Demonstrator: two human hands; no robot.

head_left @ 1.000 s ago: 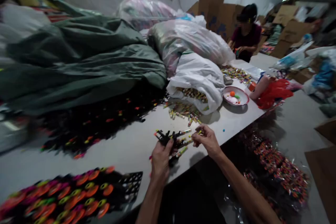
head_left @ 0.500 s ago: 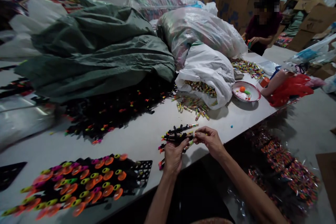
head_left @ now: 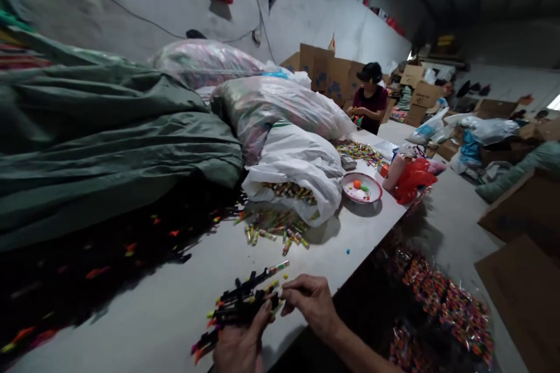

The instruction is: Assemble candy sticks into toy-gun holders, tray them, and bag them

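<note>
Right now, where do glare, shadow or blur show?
Head view: clear plastic bags of colourful pieces glint at lower right; a shadow lies under the round white red-rimmed dish. Head view also: the black plastic pieces in the left hand merge darkly, and the black heap beneath the dark green cloth is murky, blurred at lower left.

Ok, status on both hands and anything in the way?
Left hand holds black toys. Right hand at their ends, pinch unclear. Loose tubes beyond, apart from both hands.

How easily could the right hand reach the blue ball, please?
Probably yes: only bare table shows between the right hand and the blue ball, though the fingers are busy at the black pieces.
</note>
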